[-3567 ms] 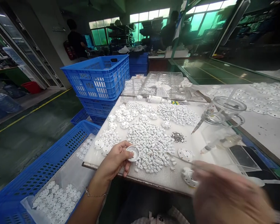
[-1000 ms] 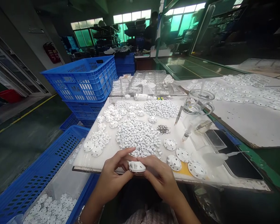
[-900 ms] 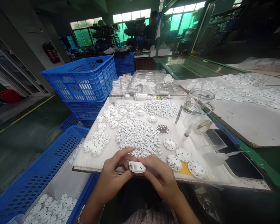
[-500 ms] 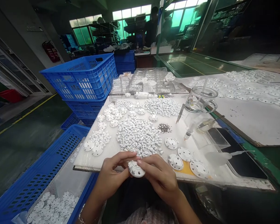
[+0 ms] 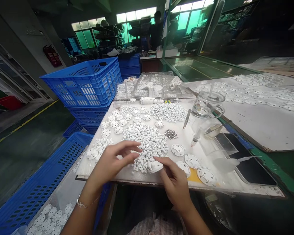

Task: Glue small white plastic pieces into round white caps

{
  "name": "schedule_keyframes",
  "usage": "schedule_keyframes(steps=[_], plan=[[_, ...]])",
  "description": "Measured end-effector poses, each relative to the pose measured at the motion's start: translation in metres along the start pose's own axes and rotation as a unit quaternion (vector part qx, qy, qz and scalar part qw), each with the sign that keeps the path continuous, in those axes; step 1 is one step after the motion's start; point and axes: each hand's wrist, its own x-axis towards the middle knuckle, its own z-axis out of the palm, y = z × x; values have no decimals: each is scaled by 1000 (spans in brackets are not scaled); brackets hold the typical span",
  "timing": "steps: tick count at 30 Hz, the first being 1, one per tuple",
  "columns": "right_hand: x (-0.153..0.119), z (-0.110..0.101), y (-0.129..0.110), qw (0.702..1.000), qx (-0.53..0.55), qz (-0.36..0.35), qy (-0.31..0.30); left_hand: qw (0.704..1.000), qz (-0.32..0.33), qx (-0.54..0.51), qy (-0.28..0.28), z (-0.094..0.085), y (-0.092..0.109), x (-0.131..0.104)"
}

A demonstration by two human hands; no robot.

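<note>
White disc (image 5: 155,166): pinching it, tilted, by one side in the right hand (image 5: 174,179), at the near edge of the pile of small pieces (image 5: 149,135) on the surface (image 5: 183,138). Holding the left hand (image 5: 112,160) with its grip spread, apart from the disc, nothing showing between the fingers. Perhaps risking a slip by gripping one side only, or scattering pieces by lowering the left fingers carelessly.

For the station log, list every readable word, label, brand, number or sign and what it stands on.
No text is legible.
Upper blue crate: dark marks on its side, too blurred to read.
Red fire extinguisher: pale markings, too small to read.
Glass mug: coloured print, too small to make out.
</note>
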Motion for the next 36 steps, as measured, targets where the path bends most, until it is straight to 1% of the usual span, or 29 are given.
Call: schedule_keyframes(steps=[3, 6, 8, 10, 12, 15, 18, 22, 24, 27, 32, 36], plan=[[1, 1, 0, 999, 33, 6, 1, 995, 10, 96, 25, -3, 4, 24], [-1, 2, 1, 999, 46, 7, 7, 973, 51, 224, 2, 1, 6, 48], [-2, 2, 1, 999, 42, 12, 11, 953, 94, 287, -24, 8, 6, 62], [-3, 1, 1, 999, 34, 16, 12, 937, 123, 321, -56, 18, 5, 75], [-3, 0, 1, 999, 23, 19, 16, 926, 136, 342, -79, 29, 4, 86], [-2, 0, 0, 1000, 4, 18, 22, 907, 149, 383, -97, 42, 2, 98], [-3, 0, 0, 1000, -8, 14, 25, 892, 150, 415, -97, 43, 1, 105], [-3, 0, 0, 1000, -17, 11, 23, 881, 128, 447, -84, 34, 1, 113], [-3, 0, 0, 1000, -20, 10, 19, 877, 120, 457, -90, 31, 0, 117], [-2, 0, 0, 1000, -23, 10, 14, 875, 120, 457, -102, 32, 0, 121], [-6, 2, 5, 999, -27, 11, 22, 891, 127, 425, -92, 34, 2, 117], [-10, 4, 10, 999, -31, 15, 27, 915, 134, 371, -81, 27, 9, 106]])
